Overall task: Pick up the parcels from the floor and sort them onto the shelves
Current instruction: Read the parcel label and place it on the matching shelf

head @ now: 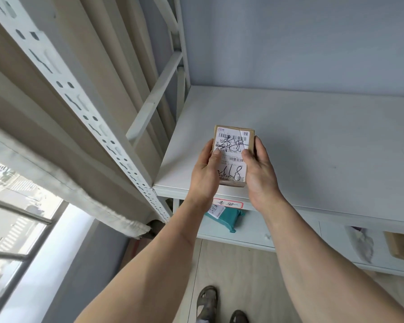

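Observation:
A small brown cardboard parcel (233, 145) with a white shipping label and black handwriting is held over the front left corner of a white shelf board (313, 141). My left hand (205, 173) grips its left side, thumb on the label. On the opposite side, my right hand (259, 173) grips the parcel's right edge, thumb also on the label. Whether the parcel rests on the board or hovers just above it is unclear. A red-framed handwritten tag (229, 203) is stuck on the shelf's front edge below the parcel.
On the lower shelf lie a teal bag parcel (229, 220), a grey plastic bag (362, 245) and a brown box (401, 248). A perforated white upright (79, 101) stands at left, with curtain and window behind. My feet in sandals (208, 301) stand on the wood floor.

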